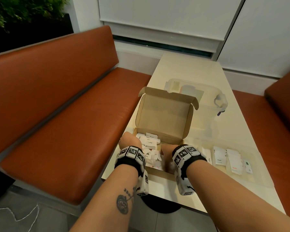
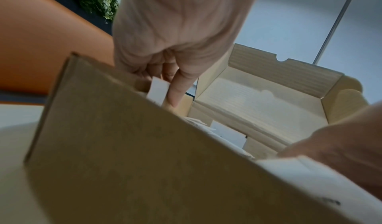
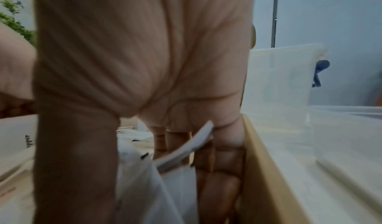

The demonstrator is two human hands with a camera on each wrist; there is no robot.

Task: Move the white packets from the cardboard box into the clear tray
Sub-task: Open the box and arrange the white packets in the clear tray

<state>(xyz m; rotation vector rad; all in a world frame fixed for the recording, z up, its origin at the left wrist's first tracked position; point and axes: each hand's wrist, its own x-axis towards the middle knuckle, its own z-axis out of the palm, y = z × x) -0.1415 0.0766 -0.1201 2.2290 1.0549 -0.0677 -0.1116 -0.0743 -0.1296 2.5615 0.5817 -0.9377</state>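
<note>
- Table: box, tub and tray are carried.
- Tub: clear, stood behind the box.
- Box: lid raised, loose white packets heaped inside.
- Tray: clear, set right of the box; a few packets are laid in it.
- Right hand: sunk in the box, fingers closed round several packets.
- Left hand: at the box's left wall, one packet pinched.
</note>
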